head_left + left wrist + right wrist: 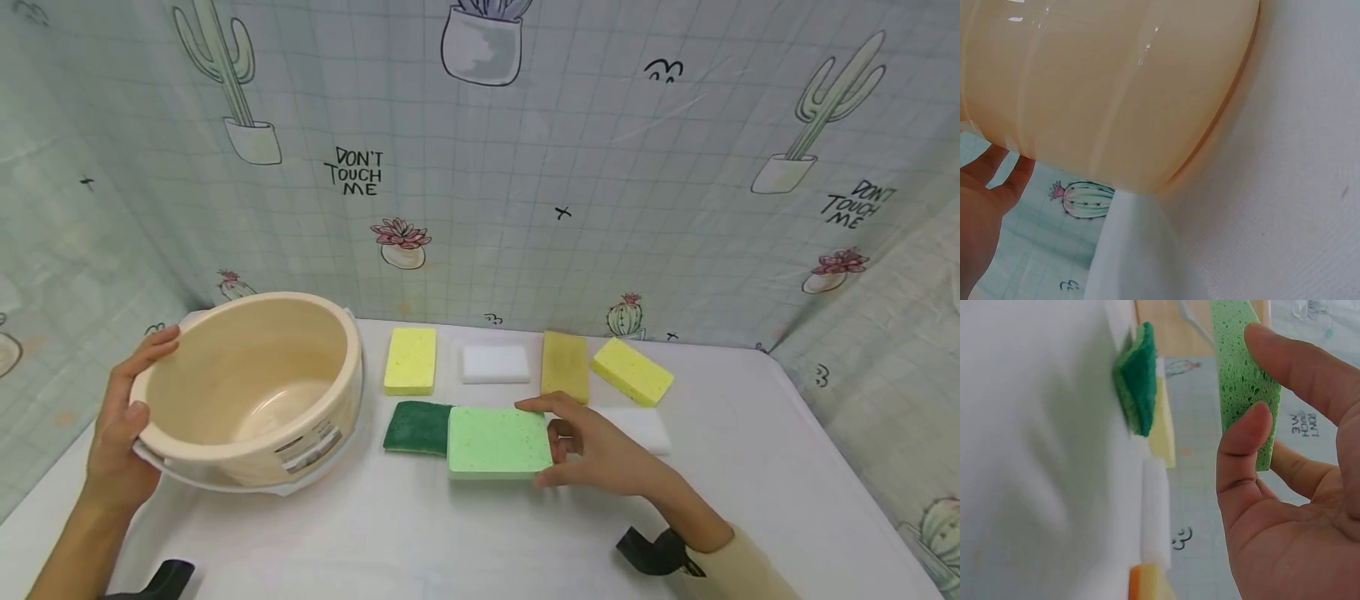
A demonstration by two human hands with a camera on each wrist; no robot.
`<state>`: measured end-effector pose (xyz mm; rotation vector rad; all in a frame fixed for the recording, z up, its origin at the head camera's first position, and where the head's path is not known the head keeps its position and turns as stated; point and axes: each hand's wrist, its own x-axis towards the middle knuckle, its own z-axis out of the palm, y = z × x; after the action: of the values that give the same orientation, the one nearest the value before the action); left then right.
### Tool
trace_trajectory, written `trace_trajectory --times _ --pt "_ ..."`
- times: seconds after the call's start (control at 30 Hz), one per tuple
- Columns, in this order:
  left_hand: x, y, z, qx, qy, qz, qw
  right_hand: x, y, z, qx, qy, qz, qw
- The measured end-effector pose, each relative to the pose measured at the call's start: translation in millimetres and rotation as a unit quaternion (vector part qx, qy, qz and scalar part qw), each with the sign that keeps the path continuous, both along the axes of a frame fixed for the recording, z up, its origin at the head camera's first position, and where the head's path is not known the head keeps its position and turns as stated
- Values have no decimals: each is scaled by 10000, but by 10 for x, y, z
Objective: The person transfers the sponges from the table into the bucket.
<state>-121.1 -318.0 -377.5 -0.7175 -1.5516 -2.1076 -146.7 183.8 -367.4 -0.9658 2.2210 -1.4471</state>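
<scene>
White worktop [465,533] with cactus-print curtains all around. Nearest, at 6 o'clock, the right hand [600,450] has its fingers [1254,434] pinching a light green sponge [498,442] by its right edge, lifted clear of the surface. Just behind at 9 o'clock of it sits a dark green scouring pad [416,427]. Over at 9 o'clock the left hand [120,433] grips the rim of a tilted beige plastic basin [255,383], fingers curled over the edge. Farther back: yellow sponge [410,360], white sponge [495,364], two more yellowish ones.
</scene>
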Motion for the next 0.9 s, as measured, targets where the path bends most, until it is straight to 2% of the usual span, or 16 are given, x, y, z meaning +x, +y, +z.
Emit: trace_trajectory --times 0.17,0.57,0.9 --pt "-3 1 -3 12 31 43 10000 -60 -137 109 -140 116 98 9998" --pt "-8 -6 -20 163 149 -133 9997 -202 -491 373 -186 145 131 9996" --pt "-24 9 -4 171 193 -219 9994 -264 -744 590 -290 115 -79 9995"
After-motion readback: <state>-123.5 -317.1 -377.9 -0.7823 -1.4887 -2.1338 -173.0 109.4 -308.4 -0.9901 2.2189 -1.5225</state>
